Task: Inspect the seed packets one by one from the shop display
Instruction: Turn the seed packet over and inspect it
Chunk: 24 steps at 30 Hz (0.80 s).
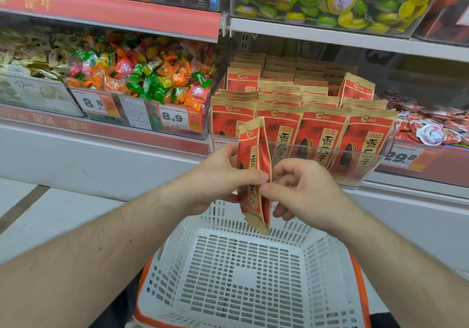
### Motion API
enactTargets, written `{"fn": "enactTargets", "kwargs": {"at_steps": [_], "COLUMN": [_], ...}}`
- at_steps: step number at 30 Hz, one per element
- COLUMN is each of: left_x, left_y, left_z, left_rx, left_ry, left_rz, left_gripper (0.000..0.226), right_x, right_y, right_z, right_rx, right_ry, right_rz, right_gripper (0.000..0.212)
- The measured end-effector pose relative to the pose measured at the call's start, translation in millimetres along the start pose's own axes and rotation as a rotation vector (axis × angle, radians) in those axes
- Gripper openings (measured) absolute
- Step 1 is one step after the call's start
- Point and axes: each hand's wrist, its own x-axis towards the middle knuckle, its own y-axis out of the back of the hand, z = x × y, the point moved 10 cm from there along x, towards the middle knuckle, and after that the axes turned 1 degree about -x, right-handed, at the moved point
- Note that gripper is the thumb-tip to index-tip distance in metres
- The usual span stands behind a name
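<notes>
In frame centre, above the white basket (253, 272), we pinch 1 seed packet (253, 175) w/ left hand (218, 178) & right hand (302, 188), thumbs to fingers at mid-height; it looks light, thin, crinkly, maybe slippery, so better hold by edges.

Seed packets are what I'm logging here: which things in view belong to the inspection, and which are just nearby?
Job: held seed packet, left hand, right hand, seed packet display.
Nearby: white basket, wrapped candies, price tag.
</notes>
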Motion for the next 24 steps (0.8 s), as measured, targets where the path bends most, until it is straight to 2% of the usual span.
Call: {"fn": "enactTargets", "kwargs": {"at_steps": [3,6,9,13,15,17,19,24], "left_x": [-0.9,-1.4,-4.7,-1.5,-0.5,-3.5,-6.3,-6.9], "left_y": [-5.6,-10.0,-22.1,-17.9,-16.0,-21.3,-28.2,-35.3], "left_z": [1.5,0.4,-0.4,-2.0,0.1,3.9,4.3,1.1], "left_rx": [-0.029,0.012,0.024,0.015,-0.03,-0.117,-0.174,-0.19], "left_ry": [-0.003,-0.008,-0.028,-0.028,-0.027,-0.027,-0.022,0.007], "left_rz": [-0.047,-0.086,-0.158,-0.093,-0.103,-0.183,-0.267,-0.328], "left_gripper": [0.062,0.072,0.078,0.077,0.063,0.033,0.017,0.017], "right_x": [1.2,2.0,0.5,2.3,4.5,5.0,3.8,3.6], "right_y": [8.7,19.5,27.1,18.2,11.1,5.9,3.9,2.1], "right_z": [-6.5,-10.2,-15.0,-13.6,-12.0,-14.5,-17.4,-15.4], "right_rx": [0.098,0.166,0.084,0.062,0.171,0.299,0.366,0.39], "right_ry": [0.08,0.124,0.179,0.17,0.133,0.114,0.107,0.089], "right_rz": [0.067,0.171,0.253,0.205,0.128,0.061,0.029,0.015], "right_gripper": [0.005,0.017,0.03,0.035,0.036,0.034,0.034,0.035]}}
